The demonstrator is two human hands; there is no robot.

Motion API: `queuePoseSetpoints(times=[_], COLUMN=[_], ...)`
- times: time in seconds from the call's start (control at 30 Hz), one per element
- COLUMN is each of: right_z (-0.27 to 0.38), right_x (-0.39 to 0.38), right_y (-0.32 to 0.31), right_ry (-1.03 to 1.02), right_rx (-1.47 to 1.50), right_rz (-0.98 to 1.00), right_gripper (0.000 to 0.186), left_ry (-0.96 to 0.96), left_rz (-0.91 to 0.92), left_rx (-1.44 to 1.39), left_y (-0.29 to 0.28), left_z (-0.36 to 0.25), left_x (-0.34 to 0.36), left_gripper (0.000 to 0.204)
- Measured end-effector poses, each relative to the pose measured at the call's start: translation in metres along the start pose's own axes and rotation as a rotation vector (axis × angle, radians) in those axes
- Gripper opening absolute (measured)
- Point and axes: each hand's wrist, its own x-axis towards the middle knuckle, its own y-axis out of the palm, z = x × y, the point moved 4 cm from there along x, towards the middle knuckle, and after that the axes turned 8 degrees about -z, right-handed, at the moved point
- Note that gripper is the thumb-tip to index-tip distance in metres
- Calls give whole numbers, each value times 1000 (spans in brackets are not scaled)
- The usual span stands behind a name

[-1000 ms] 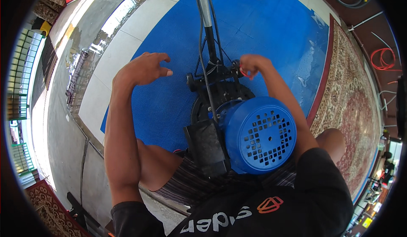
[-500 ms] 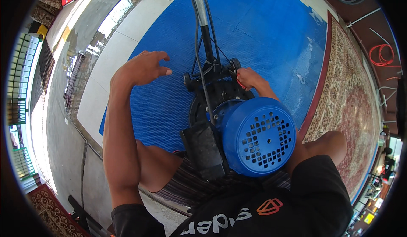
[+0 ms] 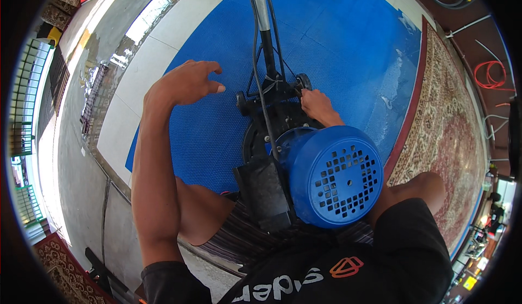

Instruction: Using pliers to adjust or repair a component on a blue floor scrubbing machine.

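Observation:
A floor scrubbing machine with a blue round motor cover [image 3: 348, 179] sits tipped in front of my lap. Its black base [image 3: 288, 113] faces away from me, and a metal handle pole [image 3: 262, 10] runs up from it. My right hand [image 3: 318, 107] is closed beside the small right wheel [image 3: 303, 81], at the base's edge; whatever it grips is hidden by the fingers. My left hand [image 3: 190, 84] hovers in the air left of the machine, fingers loosely curved and apart, holding nothing. A black box [image 3: 265, 192] is fixed beside the motor, and dark cables [image 3: 255, 59] follow the pole.
Under the machine lies a blue textured mat [image 3: 337, 37], wet along its right side. A patterned rug [image 3: 435, 141] with a red border lies to the right. Beyond it is a coiled red hose [image 3: 489, 75]. Wet grey concrete [image 3: 81, 179] stretches along the left.
A red-handled tool edge that showed in my right hand is no longer visible, and that hand has turned slightly. My left hand has shifted a little right. The machine appears slightly further right.

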Motion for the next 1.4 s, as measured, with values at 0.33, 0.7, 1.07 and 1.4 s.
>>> queuePoseSetpoints(times=[0.33,0.7,1.07,1.4], right_z=[-8,0,-3,6], right_x=[9,6,5,3], right_y=[-2,0,3,-1], right_ry=[296,225,51,47], right_rx=[451,203,78,95], right_rz=[334,230,110,66], right_gripper=[18,17,28,31], left_ry=[-3,-30,28,-17], left_rz=[-1,-23,-35,-20], left_rx=[-2,-1,-5,-9], left_y=[2,4,7,2], left_z=[3,6,3,0], left_x=[-2,-1,4,2], left_gripper=[49,48,49,49])
